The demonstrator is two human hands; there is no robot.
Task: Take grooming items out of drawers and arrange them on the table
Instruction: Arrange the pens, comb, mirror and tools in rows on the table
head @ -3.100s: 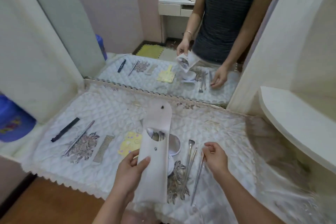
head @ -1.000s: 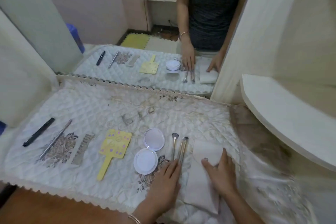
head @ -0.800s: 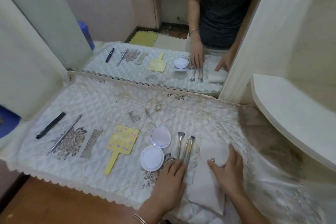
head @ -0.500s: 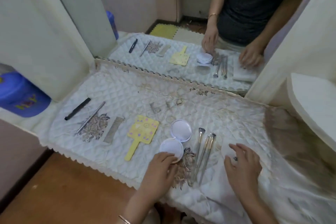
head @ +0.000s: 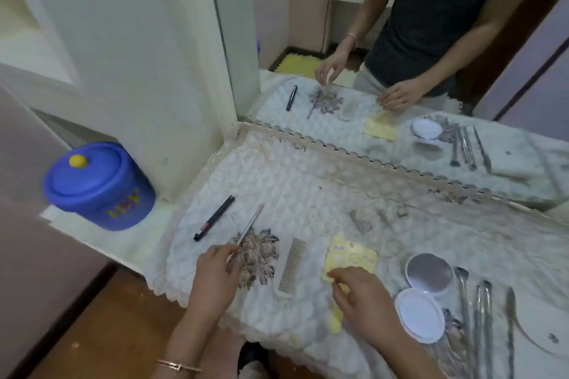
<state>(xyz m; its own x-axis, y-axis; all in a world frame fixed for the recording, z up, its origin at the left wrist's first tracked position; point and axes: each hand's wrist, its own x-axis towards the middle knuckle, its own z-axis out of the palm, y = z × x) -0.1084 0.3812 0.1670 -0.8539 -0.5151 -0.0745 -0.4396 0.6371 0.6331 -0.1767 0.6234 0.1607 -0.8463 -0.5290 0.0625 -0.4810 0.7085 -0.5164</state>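
Nearest me, my right hand (head: 366,295) rests on the yellow hand mirror (head: 351,258), its grip closed on the handle, while my left hand (head: 215,268) pinches the near end of the slim metal tool (head: 250,224). Both lie flat on the quilted surface (head: 323,194). I judge this the arranging step: everything looks laid out, and I am straightening the row. Next calls for small nudges to line these up with the comb (head: 292,266) between them and the black pen (head: 214,217) farther left.
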